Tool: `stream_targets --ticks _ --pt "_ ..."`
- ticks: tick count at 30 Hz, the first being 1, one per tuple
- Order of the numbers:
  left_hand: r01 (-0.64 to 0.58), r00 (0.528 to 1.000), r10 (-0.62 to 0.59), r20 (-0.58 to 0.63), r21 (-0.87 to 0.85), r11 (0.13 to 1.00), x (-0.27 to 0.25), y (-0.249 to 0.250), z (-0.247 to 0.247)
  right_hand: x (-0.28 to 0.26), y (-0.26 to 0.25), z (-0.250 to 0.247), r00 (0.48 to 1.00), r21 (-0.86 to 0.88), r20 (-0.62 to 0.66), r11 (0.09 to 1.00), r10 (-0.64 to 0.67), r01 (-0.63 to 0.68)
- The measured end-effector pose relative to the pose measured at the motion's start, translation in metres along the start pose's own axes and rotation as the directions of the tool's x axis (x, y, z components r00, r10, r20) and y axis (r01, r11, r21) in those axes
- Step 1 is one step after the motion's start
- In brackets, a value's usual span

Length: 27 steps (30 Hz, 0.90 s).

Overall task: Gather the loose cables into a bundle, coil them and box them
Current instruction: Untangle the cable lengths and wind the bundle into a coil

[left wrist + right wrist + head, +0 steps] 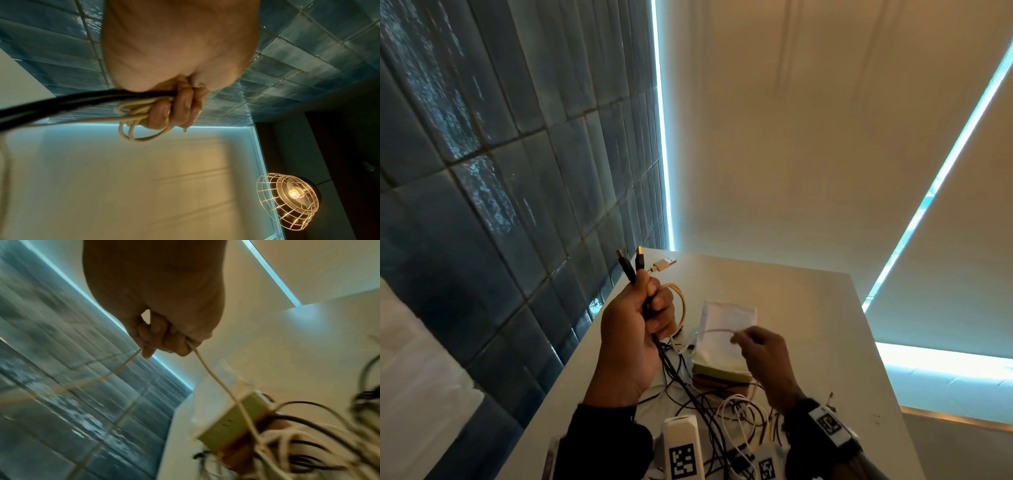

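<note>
No brand or writing can be read; the only markings are black-and-white square code tags (pixel 682 459) on white blocks at the bottom of the head view and on the right wrist strap.

The left hand (pixel 635 337), raised at centre frame, is clenched around a bundle: two black cables (pixel 627 267) with USB plugs poking up above the fist, and a cream cable (pixel 678 301) looped beside the fingers. The right hand (pixel 765 359), lower and to the right, pinches a thin white cable (pixel 717 330) that arcs back toward the left hand.

Loose black and white cables (pixel 726 404) lie tangled on the white counter (pixel 808 308) at lower centre, around a small green-edged box (pixel 722 373) with a pale wrapper on top.

Only the left wrist view shows the cream cable (pixel 135 113) wound in several loops against the curled fingers (pixel 162 113), and a wire-cage lamp (pixel 287 201) at lower right. Only the right wrist view, which is blurred, shows the white cable (pixel 213 374) running from the pinch down across the box (pixel 232 420).
</note>
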State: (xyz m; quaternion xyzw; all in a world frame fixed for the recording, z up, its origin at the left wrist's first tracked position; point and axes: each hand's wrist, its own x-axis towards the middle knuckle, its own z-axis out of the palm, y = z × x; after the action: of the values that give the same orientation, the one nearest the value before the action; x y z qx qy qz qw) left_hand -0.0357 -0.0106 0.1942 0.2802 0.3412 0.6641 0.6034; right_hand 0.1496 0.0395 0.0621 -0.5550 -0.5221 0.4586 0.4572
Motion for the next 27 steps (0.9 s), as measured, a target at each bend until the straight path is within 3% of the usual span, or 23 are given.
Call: stream_targets --ticks 4,8,11,13,17,23,27 --pt "0.047 0.996 -0.041 -0.079 0.067 0.997 0.001 -0.005 0.004 -0.012 -0.069 0.005 0.983 0.235 0.066 0.960 -0.173 0.153" --pt "0.079 0.984 -0.051 -0.172 0.157 0.984 -0.001 -0.009 0.011 -0.029 -0.110 0.013 0.901 0.331 0.164 0.883 -0.402 0.334" --pt "0.084 0.984 -0.066 -0.165 0.101 0.991 -0.001 -0.008 0.013 -0.039 -0.118 0.015 0.840 0.354 0.288 0.867 -0.459 0.351" --pt "0.093 0.990 -0.093 -0.108 -0.005 0.996 -0.001 -0.005 0.012 -0.043 -0.115 0.016 0.828 0.345 0.356 0.884 -0.434 0.315" --pt "0.078 0.996 -0.083 -0.017 -0.191 0.978 -0.002 -0.001 0.010 -0.042 -0.097 0.012 0.862 0.343 0.431 0.932 -0.266 0.117" --pt "-0.031 0.999 0.036 0.033 -0.146 0.989 -0.001 0.007 0.007 -0.038 -0.045 0.004 0.846 0.313 0.528 0.944 -0.080 -0.106" --pt "-0.064 0.996 0.073 0.058 -0.139 0.988 -0.001 0.010 0.008 -0.036 -0.022 -0.005 0.888 0.213 0.460 0.971 0.001 -0.111"
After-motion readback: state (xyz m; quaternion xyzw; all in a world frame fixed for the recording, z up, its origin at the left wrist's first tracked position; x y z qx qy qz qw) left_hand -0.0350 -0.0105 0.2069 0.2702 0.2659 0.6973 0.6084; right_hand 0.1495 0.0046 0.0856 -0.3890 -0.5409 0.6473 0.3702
